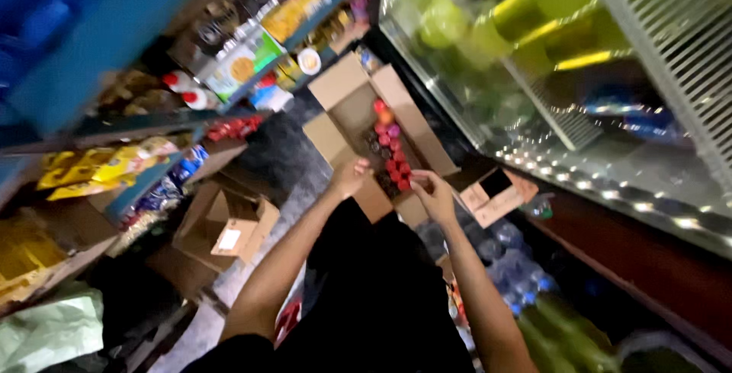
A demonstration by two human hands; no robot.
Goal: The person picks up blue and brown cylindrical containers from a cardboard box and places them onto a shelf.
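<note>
An open cardboard box lies on the floor ahead of me, holding several bottles with red and pink caps. My left hand rests on the box's near edge, fingers curled. At the near end of the bottle row, my right hand is pinching a red-capped bottle. Both forearms reach forward over my dark clothing. The view is tilted and blurred.
Blue shelves with packaged snacks and jars line the left. Another open cardboard box sits on the floor at left. A glass-door cooler with green bottles stands at right. Shrink-wrapped water bottles lie below it.
</note>
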